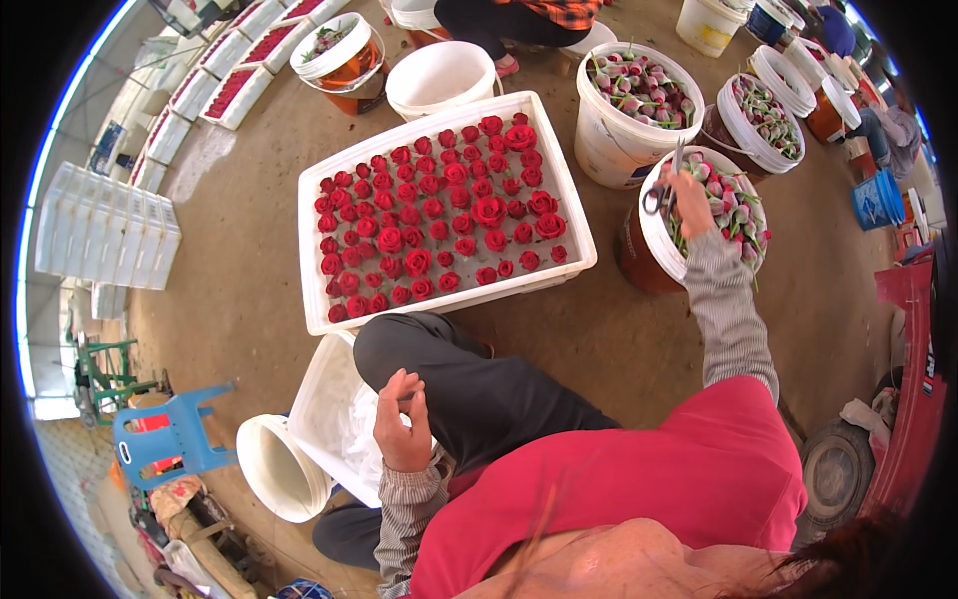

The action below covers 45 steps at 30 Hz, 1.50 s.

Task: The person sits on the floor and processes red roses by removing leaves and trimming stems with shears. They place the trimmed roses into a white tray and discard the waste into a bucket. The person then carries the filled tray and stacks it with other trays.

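My right hand (688, 201) holds a pair of scissors (658, 198) over a bucket (668, 243) of rosebuds (730, 202), its blades pointing away from me; whether the fingers also touch a bud cannot be told. Above my left knee is my left hand (404, 428), fingers curled and thumb near the fingertips, with nothing visible in it. Beneath that hand, a white tub (310, 400) contains translucent white pieces (361, 434). Before me lies a white tray (449, 303) with rows of red rose heads (417, 262) standing in it.
More buckets of buds (610, 146) stand beyond the tray, beside a wide white bucket (441, 78). Stacked white trays (108, 224) and a blue plastic chair (176, 434) are at left. A red vehicle (902, 389) stands at right. Other people (516, 26) sit or crouch farther off.
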Motion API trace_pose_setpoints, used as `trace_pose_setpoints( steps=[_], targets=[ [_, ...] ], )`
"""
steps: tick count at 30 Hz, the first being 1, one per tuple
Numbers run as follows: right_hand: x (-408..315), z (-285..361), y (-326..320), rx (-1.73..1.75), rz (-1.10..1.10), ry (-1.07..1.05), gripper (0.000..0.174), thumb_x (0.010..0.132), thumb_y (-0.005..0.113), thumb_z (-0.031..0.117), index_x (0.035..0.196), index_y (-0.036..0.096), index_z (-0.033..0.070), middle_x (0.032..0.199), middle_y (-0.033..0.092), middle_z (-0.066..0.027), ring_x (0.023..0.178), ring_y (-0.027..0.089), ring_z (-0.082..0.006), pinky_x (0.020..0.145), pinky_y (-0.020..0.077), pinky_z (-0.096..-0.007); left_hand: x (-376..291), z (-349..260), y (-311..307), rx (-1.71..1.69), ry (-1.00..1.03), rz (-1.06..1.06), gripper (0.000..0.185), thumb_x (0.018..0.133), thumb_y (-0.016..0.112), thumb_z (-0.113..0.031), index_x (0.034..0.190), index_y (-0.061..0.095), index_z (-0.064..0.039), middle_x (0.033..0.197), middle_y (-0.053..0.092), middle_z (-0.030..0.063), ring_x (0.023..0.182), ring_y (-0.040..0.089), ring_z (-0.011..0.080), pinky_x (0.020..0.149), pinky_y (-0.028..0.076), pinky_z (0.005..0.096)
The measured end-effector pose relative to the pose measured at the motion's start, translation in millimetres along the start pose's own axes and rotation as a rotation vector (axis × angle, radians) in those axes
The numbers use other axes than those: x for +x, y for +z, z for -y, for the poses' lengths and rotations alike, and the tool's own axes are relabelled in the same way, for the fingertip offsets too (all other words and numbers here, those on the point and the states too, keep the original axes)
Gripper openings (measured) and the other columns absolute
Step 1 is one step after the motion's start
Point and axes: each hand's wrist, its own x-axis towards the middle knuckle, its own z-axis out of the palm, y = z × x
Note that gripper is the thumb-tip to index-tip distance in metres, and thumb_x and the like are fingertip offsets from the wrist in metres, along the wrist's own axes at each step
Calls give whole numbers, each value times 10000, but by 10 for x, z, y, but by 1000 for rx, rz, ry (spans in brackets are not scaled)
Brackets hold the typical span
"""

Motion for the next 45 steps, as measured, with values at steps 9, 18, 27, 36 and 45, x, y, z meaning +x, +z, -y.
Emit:
trace_pose_setpoints(
  steps=[9, 18, 27, 36, 45],
  targets=[
    [2372, -97, 220, 88, -235, 168, 132, 797, 628, 97, 815, 674, -25, 744, 707, -134, 512, 615, -220, 460, 482, -335, -347, 341, -422, 171, -82, -29, 265, 881, 604, 19, 1145, 589, 21, 944, 664, 147, 809, 686, 223, 700, 550, 313],
    [3635, -505, 230, -291, 119, 415, 196, 846, 702, 218, 979, 695, 75, 768, 665, -9, 679, 609, -108, 595, 487, -267, -1405, 1183, -470, 340, -551, 29, 216, 881, 638, -75, 1091, 627, -31, 890, 664, 127, 759, 677, 218, 670, 539, 315],
    [3404, -305, 472, -899, 34, 64, 404, 780, 654, 303, 1115, 642, 78, 990, 689, -166, 863, 668, -319, 762, 538, -416, -1520, 1316, -333, 471, -535, 253, 236, 886, 615, -164, 1108, 606, -83, 939, 660, 117, 827, 665, 279, 723, 535, 374],
    [1644, -12, 1230, -1048, -82, -838, 306, 859, 574, 190, 1150, 622, 106, 1120, 609, -146, 1032, 604, -337, 849, 501, -417, -1416, 1388, -254, 497, -463, 307, 207, 911, 586, -160, 1094, 622, -71, 1000, 662, 139, 881, 661, 297, 762, 525, 364],
    [604, -691, 2237, -1316, 471, -969, 111, 858, 568, 144, 894, 666, 108, 935, 599, -68, 945, 575, -263, 812, 446, -402, -1387, 1395, -238, 499, -387, 303, 205, 933, 532, -187, 1096, 610, -90, 1026, 656, 135, 922, 645, 331, 770, 527, 407]
  ],
)
